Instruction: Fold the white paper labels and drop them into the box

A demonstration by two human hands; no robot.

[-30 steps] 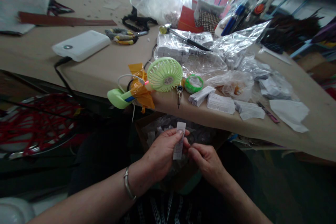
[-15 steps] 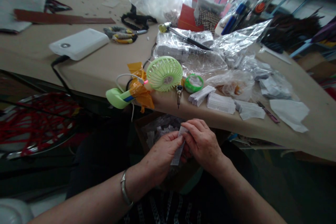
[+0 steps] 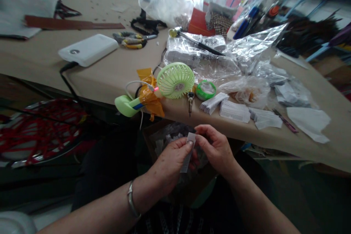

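My left hand [image 3: 171, 157] pinches a narrow white strip of printed labels [image 3: 185, 162] between thumb and fingers, over a box below the table edge. The strip hangs tilted, its upper end poking out past my thumb. Close by on the right is my right hand [image 3: 216, 150], its thumb tip at the strip's upper edge and its index finger curled apart from the thumb. Whether that thumb touches the strip is hard to tell. Under both hands, the cardboard box [image 3: 149, 140] holds many white paper scraps [image 3: 167, 140], partly hidden by my arms.
Along the table edge lie label stacks [image 3: 234, 110], a green-rimmed tub [image 3: 205, 90], a soldering-iron-like tool [image 3: 190, 104] pointing outward, and a green fan [image 3: 175, 80] taped down. Behind are a hammer [image 3: 197, 42], pliers [image 3: 131, 40] and a white power bank [image 3: 89, 49]. Small scissors [image 3: 285, 120] lie right.
My right hand's fingers have come off the strip's upper end and drawn slightly right, opening a gap between thumb and index finger. My left hand keeps its hold. The whole view has shifted slightly.
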